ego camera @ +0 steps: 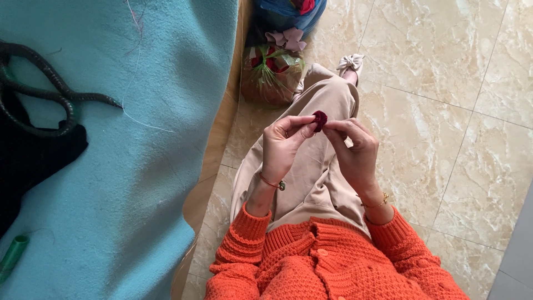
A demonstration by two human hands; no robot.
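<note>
Hands meet over the lap in head view, fingertips together on a small dark-red bud (320, 119). Left hand (284, 145) pinches it btwn thumb and forefinger; other fingers curl loosely below. Right hand (355, 149) pinches the bud's other side, fingertips bent in, back of hand to the cam. Bud sits right at the joined fingertips, touching both hands, held above the beige trousers (313, 166).

Red cord bracelet (272, 184) w/ a small bead on left wrist; gold chain bracelet (378, 202) on right wrist. Orange knit sleeves (244, 239) cover both forearms below the wrists.

Beyond the fingertips, well apart: clear bag of red and green bits (270, 75) on the floor, a pink bow (286, 39) just past it, blue bag (286, 12) farther still. Pale bow shoe (350, 62) lies beyond the right hand. Left of left hand: teal blanket (139, 166) w/ dark cord (53, 91), black cloth (28, 161), green tube (12, 253) near its edge. Marble tile floor (444, 111) to the right of right hand.
</note>
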